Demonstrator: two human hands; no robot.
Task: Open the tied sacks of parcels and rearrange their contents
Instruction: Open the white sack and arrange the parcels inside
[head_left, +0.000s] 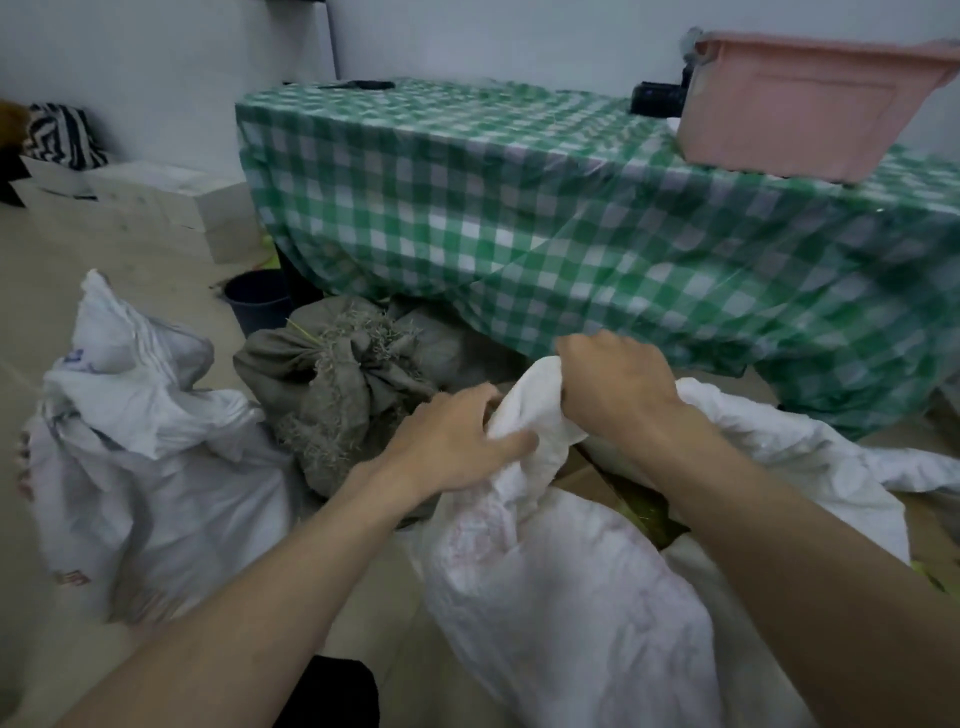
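Note:
A white woven sack (561, 597) lies on the floor in front of me, its neck bunched and twisted upward. My right hand (613, 387) is closed around the top of that neck. My left hand (457, 441) grips the neck lower down from the left. A grey-brown sack (343, 384) with a knotted, frayed top sits just behind my left hand. Another white sack (150, 467) with printed marks stands at the left, its top crumpled. More white sacking (779, 436) lies at the right behind my right forearm.
A table under a green checked cloth (571, 208) fills the back right, with a pink plastic tub (800, 104) on it. A dark bucket (260, 301) stands by the table's left corner. White boxes (156, 202) lie at the back left. Cardboard (592, 480) shows between the sacks.

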